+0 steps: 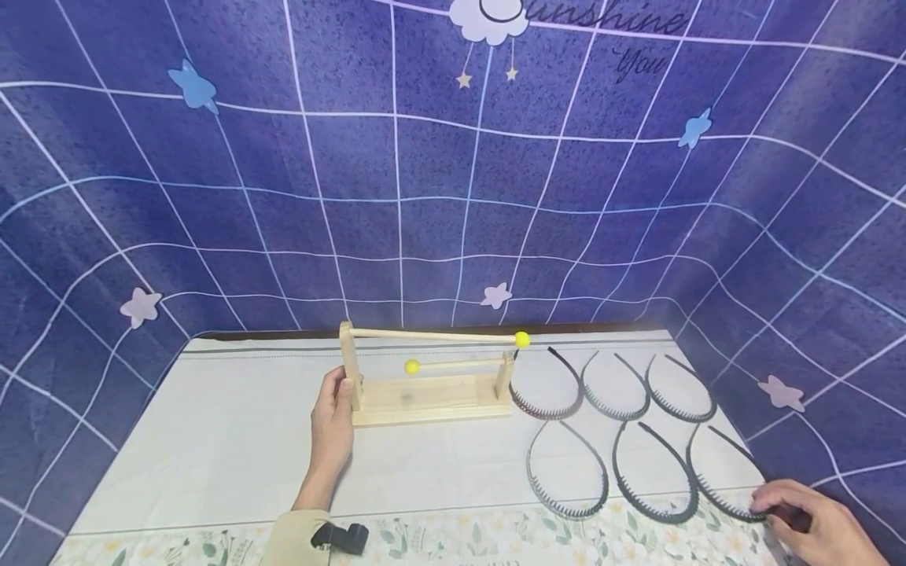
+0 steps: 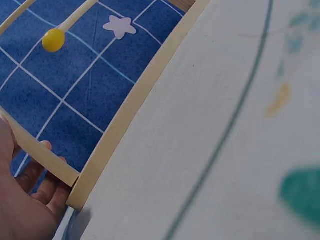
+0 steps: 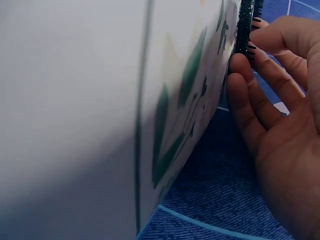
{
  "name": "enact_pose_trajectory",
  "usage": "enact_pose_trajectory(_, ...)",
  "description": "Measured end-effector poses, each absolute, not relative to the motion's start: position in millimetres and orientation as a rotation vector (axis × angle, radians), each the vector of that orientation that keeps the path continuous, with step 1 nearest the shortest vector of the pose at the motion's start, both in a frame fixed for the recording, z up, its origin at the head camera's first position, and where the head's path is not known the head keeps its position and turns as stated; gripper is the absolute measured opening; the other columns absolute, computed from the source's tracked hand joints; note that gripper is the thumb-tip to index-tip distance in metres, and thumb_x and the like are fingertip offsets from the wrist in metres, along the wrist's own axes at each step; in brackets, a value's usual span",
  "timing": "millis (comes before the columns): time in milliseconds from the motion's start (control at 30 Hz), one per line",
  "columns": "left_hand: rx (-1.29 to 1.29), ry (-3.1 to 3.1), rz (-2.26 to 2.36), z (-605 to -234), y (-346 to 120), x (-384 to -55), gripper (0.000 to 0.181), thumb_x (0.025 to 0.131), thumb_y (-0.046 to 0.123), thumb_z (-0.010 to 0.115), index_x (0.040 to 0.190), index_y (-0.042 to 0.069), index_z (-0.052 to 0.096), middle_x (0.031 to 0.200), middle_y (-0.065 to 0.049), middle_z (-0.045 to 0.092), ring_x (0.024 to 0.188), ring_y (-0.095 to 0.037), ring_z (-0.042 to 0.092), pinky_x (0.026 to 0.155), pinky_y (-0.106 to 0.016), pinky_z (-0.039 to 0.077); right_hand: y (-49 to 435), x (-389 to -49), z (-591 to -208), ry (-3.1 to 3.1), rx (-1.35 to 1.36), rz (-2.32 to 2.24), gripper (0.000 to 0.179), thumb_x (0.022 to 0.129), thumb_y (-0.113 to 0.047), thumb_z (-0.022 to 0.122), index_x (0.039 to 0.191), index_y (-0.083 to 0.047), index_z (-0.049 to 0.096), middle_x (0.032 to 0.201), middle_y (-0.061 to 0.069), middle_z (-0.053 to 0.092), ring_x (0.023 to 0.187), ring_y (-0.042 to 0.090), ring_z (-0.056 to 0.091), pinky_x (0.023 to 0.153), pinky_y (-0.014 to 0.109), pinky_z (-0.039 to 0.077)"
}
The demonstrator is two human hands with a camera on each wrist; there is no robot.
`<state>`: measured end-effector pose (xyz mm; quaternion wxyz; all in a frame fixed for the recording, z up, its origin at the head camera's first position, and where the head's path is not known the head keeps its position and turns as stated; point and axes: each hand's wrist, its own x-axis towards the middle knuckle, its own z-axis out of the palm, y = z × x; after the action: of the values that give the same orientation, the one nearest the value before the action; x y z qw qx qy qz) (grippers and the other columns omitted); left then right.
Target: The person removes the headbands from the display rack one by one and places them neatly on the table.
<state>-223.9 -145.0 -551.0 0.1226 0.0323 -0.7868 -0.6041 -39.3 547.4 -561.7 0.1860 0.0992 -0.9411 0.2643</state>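
Observation:
My left hand (image 1: 333, 420) grips the taller left post of a pale wooden rack (image 1: 432, 409). In the left wrist view, the thumb is on one side of the post (image 2: 47, 159) and the fingers are behind it. Two rods stick out sideways from the posts, an upper rod (image 1: 432, 336) and a lower one (image 1: 460, 362), each tipped with a yellow ball. Neither rod carries anything. At the table's right front, my right hand (image 1: 821, 519) pinches the lower edge of a black toothed headband (image 1: 722, 503). The right wrist view shows this headband (image 3: 245, 30) between thumb and fingers.
Several other dark headbands, including the middle front one (image 1: 658, 515) and the back left one (image 1: 548, 413), lie in two rows right of the rack. A white cloth with a floral border (image 1: 212, 440) covers the table. Blue gridded fabric (image 1: 439, 157) surrounds its back and sides.

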Motion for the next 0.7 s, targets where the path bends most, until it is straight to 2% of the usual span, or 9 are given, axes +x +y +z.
enact_pose_trajectory(133,0.110,-2.284,-1.774,-551,-144,-223,0.060,0.120,0.049,0.037,0.163,0.008,0.047,0.151,-0.022,0.064,0.145,-0.041,0.058,0.125,-0.058,0.043,548,-44,-558,-2.623,0.335,0.654,0.058,0.062,0.019,0.082,0.092,-0.030,0.077,0.105,-0.025,0.068,0.086,-0.011,0.056,0.069,0.005,0.039)
enact_pose_trajectory(300,0.118,-2.279,-1.798,-553,-147,-220,0.059,0.120,0.049,0.037,0.163,0.009,0.047,0.151,-0.021,0.063,0.145,-0.039,0.058,0.125,-0.057,0.043,543,-53,-546,-2.580,0.299,0.588,0.052,0.072,0.016,0.080,0.099,-0.028,0.080,0.107,-0.027,0.065,0.078,-0.009,0.050,0.064,0.010,0.036)
enact_pose_trajectory(400,0.102,-2.292,-1.805,-553,-150,-219,0.059,0.120,0.050,0.038,0.162,0.011,0.048,0.151,-0.019,0.063,0.147,-0.036,0.057,0.127,-0.054,0.042,532,-61,-536,-2.565,0.257,0.629,0.047,0.080,0.017,0.080,0.106,-0.022,0.080,0.100,-0.027,0.060,0.069,-0.006,0.046,0.055,0.015,0.034)
enact_pose_trajectory(533,0.046,-2.296,-1.877,-552,-156,-218,0.062,0.120,0.053,0.035,0.164,0.012,0.048,0.159,-0.016,0.059,0.153,-0.033,0.053,0.129,-0.042,0.041,509,-67,-520,-2.551,0.202,0.647,0.040,0.086,0.015,0.079,0.111,-0.017,0.080,0.090,-0.021,0.057,0.062,-0.003,0.043,0.051,0.018,0.032)
enact_pose_trajectory(600,0.006,-2.293,-1.919,-549,-159,-217,0.065,0.120,0.054,0.031,0.166,0.011,0.046,0.165,-0.017,0.054,0.155,-0.033,0.052,0.127,-0.035,0.042,495,-71,-512,-2.511,0.165,0.634,0.034,0.089,0.011,0.079,0.109,-0.016,0.081,0.088,-0.018,0.061,0.062,-0.005,0.044,0.052,0.017,0.033)
enact_pose_trajectory(700,-0.048,-2.315,-1.908,-541,-165,-216,0.066,0.121,0.052,0.027,0.169,0.009,0.043,0.168,-0.018,0.051,0.155,-0.036,0.051,0.124,-0.035,0.044,473,-78,-499,-2.413,0.099,0.620,0.027,0.087,0.008,0.081,0.105,-0.013,0.083,0.087,-0.020,0.064,0.067,-0.010,0.046,0.057,0.012,0.036)
